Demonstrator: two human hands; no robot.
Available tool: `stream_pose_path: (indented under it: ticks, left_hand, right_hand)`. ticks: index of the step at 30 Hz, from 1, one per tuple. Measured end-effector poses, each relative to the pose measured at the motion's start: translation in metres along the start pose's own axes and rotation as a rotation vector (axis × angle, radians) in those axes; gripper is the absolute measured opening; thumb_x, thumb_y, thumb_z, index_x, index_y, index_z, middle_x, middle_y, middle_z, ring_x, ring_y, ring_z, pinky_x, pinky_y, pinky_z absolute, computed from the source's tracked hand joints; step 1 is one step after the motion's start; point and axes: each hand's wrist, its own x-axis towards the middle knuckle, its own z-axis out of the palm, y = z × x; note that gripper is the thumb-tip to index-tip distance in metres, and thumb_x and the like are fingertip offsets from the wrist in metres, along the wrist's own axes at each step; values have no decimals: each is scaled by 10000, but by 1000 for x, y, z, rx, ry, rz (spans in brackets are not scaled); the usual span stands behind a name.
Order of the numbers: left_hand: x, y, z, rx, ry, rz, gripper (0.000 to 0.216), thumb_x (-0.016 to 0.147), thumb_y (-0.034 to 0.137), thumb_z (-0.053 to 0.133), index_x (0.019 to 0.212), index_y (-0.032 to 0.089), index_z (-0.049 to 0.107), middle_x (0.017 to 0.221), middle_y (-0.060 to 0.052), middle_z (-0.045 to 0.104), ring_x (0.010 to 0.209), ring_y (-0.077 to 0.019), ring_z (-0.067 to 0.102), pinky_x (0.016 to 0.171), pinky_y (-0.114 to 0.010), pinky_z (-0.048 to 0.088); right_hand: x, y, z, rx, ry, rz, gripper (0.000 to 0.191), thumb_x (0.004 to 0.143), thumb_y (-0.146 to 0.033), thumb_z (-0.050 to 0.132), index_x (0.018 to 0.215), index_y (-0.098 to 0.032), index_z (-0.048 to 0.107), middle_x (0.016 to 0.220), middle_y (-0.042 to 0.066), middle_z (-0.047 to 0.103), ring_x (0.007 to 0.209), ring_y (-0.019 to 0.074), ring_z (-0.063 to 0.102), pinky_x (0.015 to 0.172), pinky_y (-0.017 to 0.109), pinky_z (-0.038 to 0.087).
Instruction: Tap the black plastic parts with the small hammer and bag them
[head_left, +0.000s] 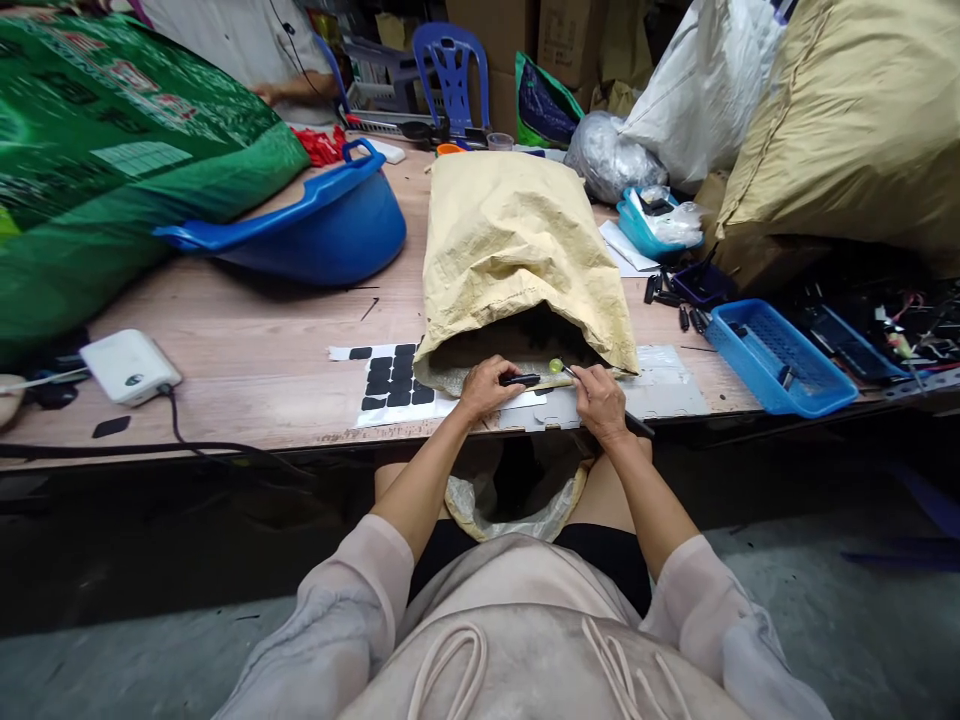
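Observation:
My left hand (484, 387) is closed around a small black elongated part (521, 380) that points to the right. My right hand (601, 402) grips a slim tool; its thin metal tip (569, 371) points left and a dark handle (638, 427) sticks out below the palm. Its exact kind cannot be made out. Between the hands, a small yellow-green round piece (556, 366) lies at the mouth of a yellow woven sack (525, 230). The sack lies on the table, its mouth facing me, with dark contents inside. Black rounded-square stickers (391, 376) on a white sheet lie left of my left hand.
A blue basin (330, 225) and green sack (150, 150) stand left, near a white box with a cable (130, 366). On the right are a blue basket (780, 355) and loose black parts (660, 292). An open sack (517, 520) sits between my knees. Another person's arm (300, 90) shows behind.

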Motion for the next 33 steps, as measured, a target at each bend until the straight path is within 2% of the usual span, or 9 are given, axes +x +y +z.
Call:
stream_pose_path:
  ticks: [6,13,17,22,27,33]
  left_hand:
    - [2,-1,1,-41,-2,-22,209,775,311,785,964,224,786,961,-29,713,863,-191,644,795,-298,499]
    - [4,-7,4,-56,2,-13,204,774,345,796,931,216,783,899,-15,695,848,-181,630,760,-283,478]
    - [4,-5,5,-52,10,-35,204,764,334,810,937,228,792,894,-11,693,836,-178,628,737,-278,468]
    - [3,-2,3,-65,7,-47,191,763,286,818,944,226,809,925,-26,713,865,-190,647,748,-288,475]
    - [3,-1,4,-66,12,-53,198,764,300,806,949,231,816,935,-24,720,844,-186,644,758,-294,493]
    - [3,-1,2,-65,-13,-43,217,776,323,808,961,210,823,937,-37,714,891,-204,646,786,-304,486]
  right_hand:
    - [1,-39,-5,186,-31,-53,383,1078,-235,418,1352,-199,684,1068,108,705,1013,238,668,911,318,528]
    - [5,-63,-6,49,-66,-116,419,1058,-168,453,1412,-252,661,1030,86,672,968,226,638,862,285,511]
    - [5,-60,-5,-16,-127,-119,391,1031,-150,504,1341,-270,710,963,76,661,946,232,623,790,277,499]
    - [5,-52,-9,23,-15,-50,395,1076,-198,437,1374,-233,692,1028,91,679,962,227,645,852,292,500]
    - [1,-44,-8,54,-54,-47,364,1061,-205,469,1314,-258,726,992,72,694,956,222,649,831,284,503]
    - [12,-19,-6,1,15,2,368,1063,-215,467,1331,-222,718,1028,91,680,975,236,626,848,305,480]
